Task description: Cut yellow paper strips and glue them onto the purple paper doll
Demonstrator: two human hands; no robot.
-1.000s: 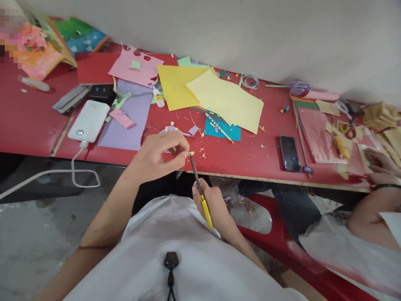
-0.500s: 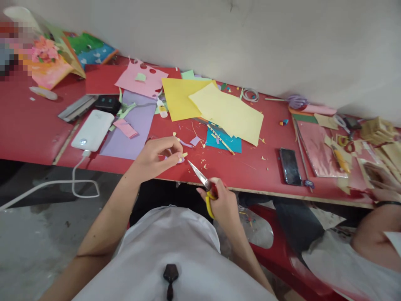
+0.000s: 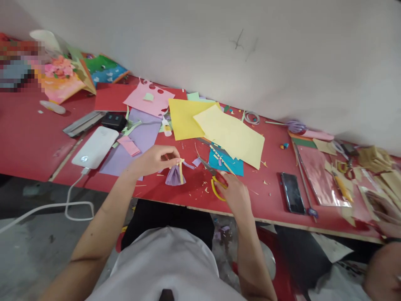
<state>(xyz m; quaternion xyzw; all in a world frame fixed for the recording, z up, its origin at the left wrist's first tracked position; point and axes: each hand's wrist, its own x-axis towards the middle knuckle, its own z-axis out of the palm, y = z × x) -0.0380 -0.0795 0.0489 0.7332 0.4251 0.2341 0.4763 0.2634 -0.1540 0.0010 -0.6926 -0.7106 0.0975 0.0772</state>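
Note:
My left hand [image 3: 159,161] is closed in a pinch over the red table, above its front edge. From its fingertips hangs a small fan-shaped piece of pleated purple paper [image 3: 174,177], with a thin yellow paper strip [image 3: 181,173] running down its right side. To the right, my right hand [image 3: 234,190] has its fingers at the yellow-and-red handles of a pair of scissors [image 3: 213,170]. The blades point up and left, low over the table towards a purple scrap [image 3: 196,162]. Part of the grip is hidden behind the fingers.
Yellow sheets [image 3: 230,129], a blue sheet [image 3: 238,166] and a glue bottle [image 3: 166,126] lie behind my hands. A white power bank [image 3: 95,147] with a cable is at left, a phone [image 3: 293,193] at right. A co-worker's arm [image 3: 384,267] shows at far right.
My right hand and the scissors have moved forward, from the table edge to over the tabletop. The pleated purple paper now shows below my left fingers. The view has shifted.

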